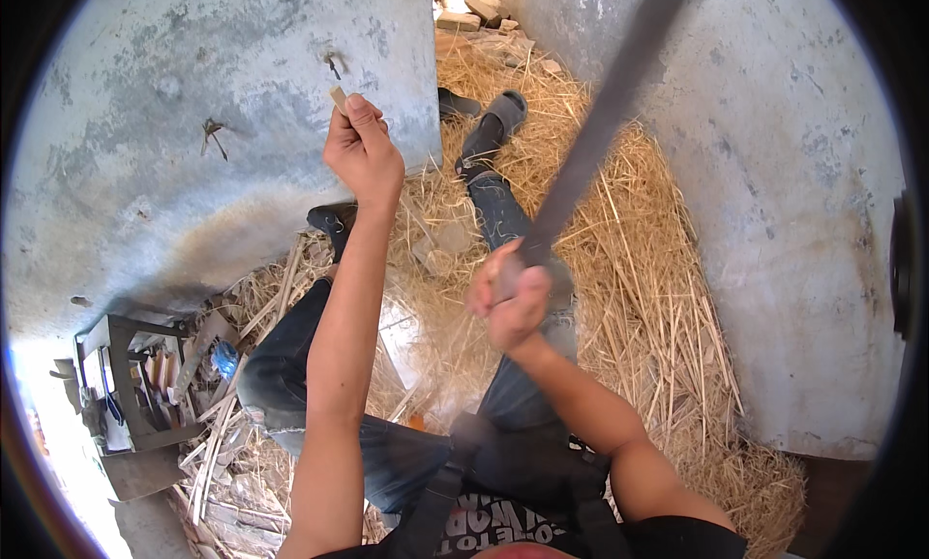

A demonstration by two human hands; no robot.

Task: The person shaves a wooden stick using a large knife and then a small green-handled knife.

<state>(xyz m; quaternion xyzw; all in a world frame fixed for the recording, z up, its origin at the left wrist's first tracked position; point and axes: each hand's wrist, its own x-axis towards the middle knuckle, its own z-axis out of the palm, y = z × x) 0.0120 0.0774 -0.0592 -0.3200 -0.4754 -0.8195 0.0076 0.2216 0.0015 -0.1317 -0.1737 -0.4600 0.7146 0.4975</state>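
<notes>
At 11 o'clock, the left hand (pixel 364 157) is pinching a pale stub (pixel 338 99) in closed fingers, just below a dark peg (pixel 333 68) on the left wall (pixel 126 94). Near the centre, toward 4 o'clock, the right hand (pixel 513 298) is holding a long dark bar (pixel 600 123), fingers wrapped round its near end; the bar is slanting toward 1 o'clock and showing blurred, so its exact kind cannot be told. The likeliest mishap is the bar striking the left forearm (pixel 341 341), the right leg (pixel 495 211) or the right wall (pixel 803 172) at 2 o'clock, should the grip slip or the aim stray in so tight a space. Loose straw (pixel 644 259) could also be making the stance slide. It is lying thickest from 12 round to 5 o'clock. At 8 o'clock, an open box (pixel 164 438) is holding assorted items; at 12 o'clock, blocks (pixel 458 22) are lying beyond the walls' gap.
</notes>
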